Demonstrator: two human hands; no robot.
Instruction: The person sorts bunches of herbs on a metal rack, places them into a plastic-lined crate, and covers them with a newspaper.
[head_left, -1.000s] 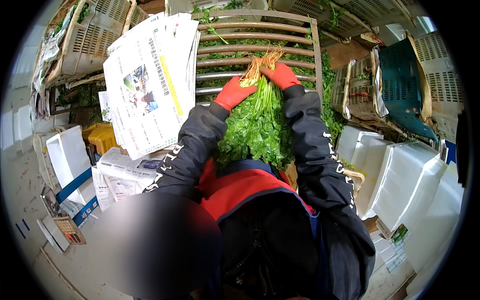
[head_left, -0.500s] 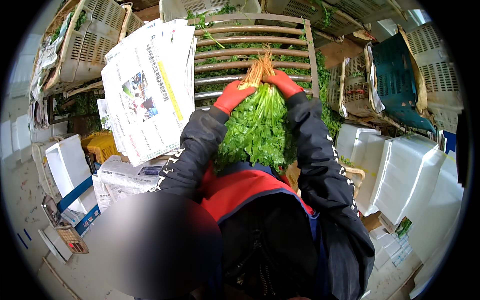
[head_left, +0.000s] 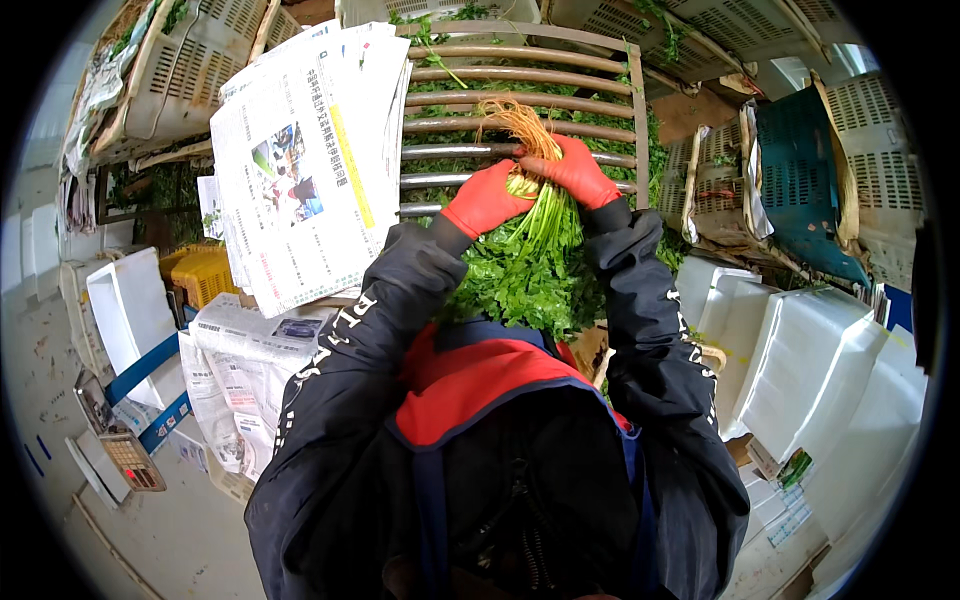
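A thick bunch of leafy greens [head_left: 530,275], like celery or coriander, lies with its wet leaves toward my body. Its pale stems run away from me to tangled orange-brown roots [head_left: 528,122] over a slatted metal rack [head_left: 455,98]. My left hand [head_left: 490,200], in a red glove, is closed around the stems from the left side. From the right, my right hand [head_left: 577,172], also red-gloved, wraps the bunch just below the roots. The two hands meet near the stem bases, and the fingertips are partly hidden.
A stack of newspapers [head_left: 290,190] lies against the rack's left side. Slotted plastic crates [head_left: 200,65] stand at the far left, and a teal crate [head_left: 805,185] is at the right. White foam boxes [head_left: 805,350] sit lower right; a calculator [head_left: 133,462] is at lower left.
My hands have come together around the stems, and the right hand has turned inward over them. The stems look gathered more tightly, and the roots now bend to the left.
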